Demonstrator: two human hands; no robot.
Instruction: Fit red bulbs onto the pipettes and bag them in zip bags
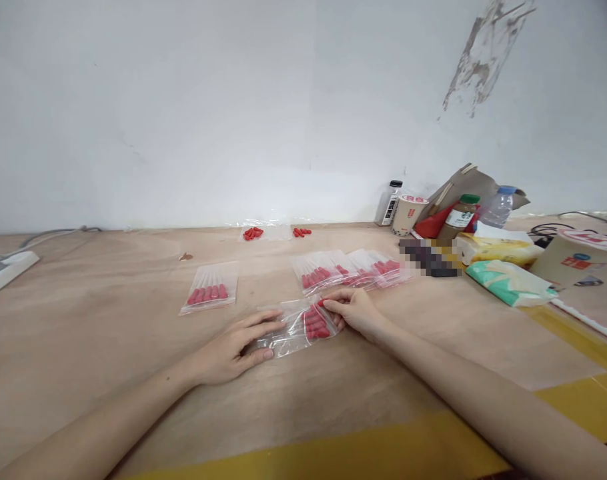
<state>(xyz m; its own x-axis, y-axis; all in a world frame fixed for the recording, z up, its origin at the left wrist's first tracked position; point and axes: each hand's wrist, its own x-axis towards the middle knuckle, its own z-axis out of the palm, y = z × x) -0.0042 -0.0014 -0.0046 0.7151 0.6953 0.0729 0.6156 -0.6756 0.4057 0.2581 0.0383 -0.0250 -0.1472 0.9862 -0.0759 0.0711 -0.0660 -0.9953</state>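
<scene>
A clear plastic bag (296,327) with several red capsule-shaped pieces inside lies on the brown table (108,347) in front of me. My left hand (236,347) lies flat with fingers stretched out, pressing on the bag's left end. My right hand (351,310) is closed in a pinch on the bag's right end, where one red piece (322,303) shows at the fingertips. A filled bag (211,288) lies to the left, and several more filled bags (351,270) lie fanned out just beyond my right hand.
Two small heaps of loose red pieces (253,233) lie on clear plastic near the wall. Bottles, a cup (407,213), tissue packs (508,281) and a paper tub (573,257) crowd the right side. A white power strip (3,270) sits at the far left.
</scene>
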